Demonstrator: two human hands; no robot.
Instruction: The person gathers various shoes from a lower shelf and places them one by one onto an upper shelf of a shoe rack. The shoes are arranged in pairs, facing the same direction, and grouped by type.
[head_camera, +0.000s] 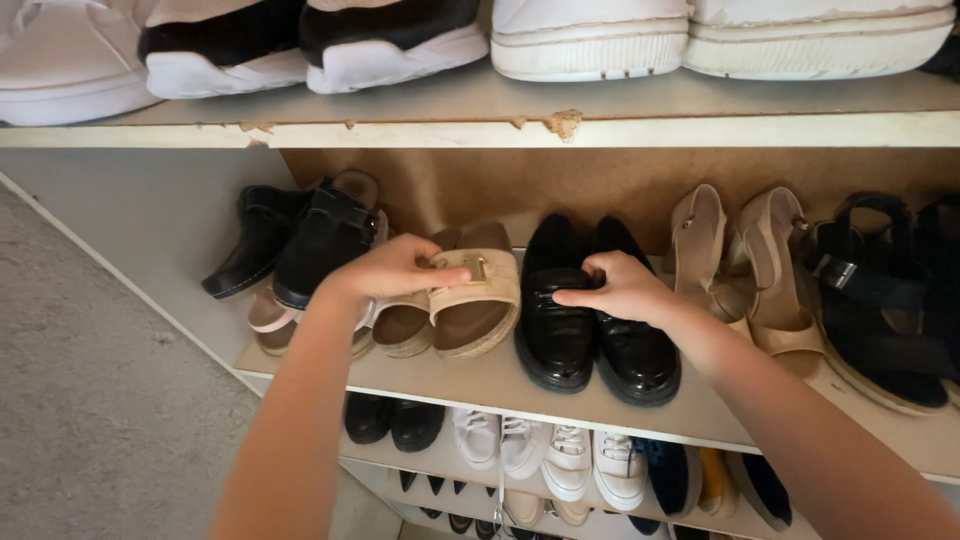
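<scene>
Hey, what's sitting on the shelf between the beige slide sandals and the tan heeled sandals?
In the head view, a pair of glossy black loafers stands between them; the right hand rests on the loafers.

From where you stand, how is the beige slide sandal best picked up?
Probably by the wide strap of the beige slide sandal, from the front and above: the strap arches over the footbed, its toe faces outward, and the left hand already rests there.
</scene>
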